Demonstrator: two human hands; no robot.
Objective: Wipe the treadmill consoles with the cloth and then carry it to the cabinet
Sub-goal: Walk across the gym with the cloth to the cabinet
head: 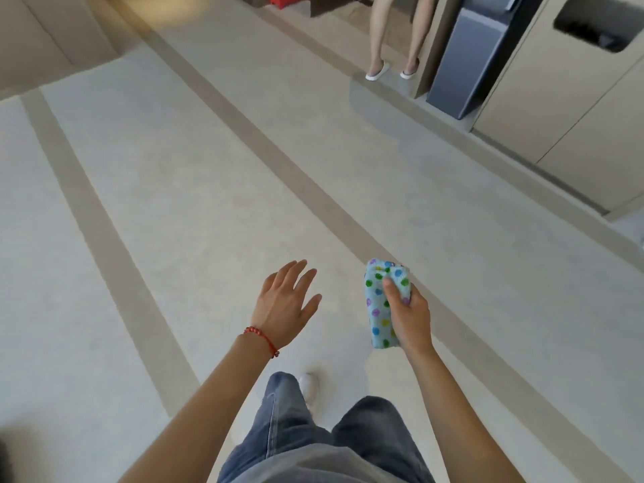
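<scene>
My right hand [409, 315] grips a folded light-blue cloth [378, 308] with coloured dots, held upright in front of me at lower centre right. My left hand [284, 305] is stretched out beside it, fingers spread and holding nothing; a red bead bracelet sits on its wrist. A beige cabinet [571, 99] with a dark rectangular opening near its top stands along the right side. No treadmill console is in view.
Pale floor with tan stripes [244, 127] runs ahead. Another person's legs [393, 40] in white shoes stand at the top, next to a grey upright unit [467, 61] left of the cabinet. My own jeans and white shoe [310, 385] show below.
</scene>
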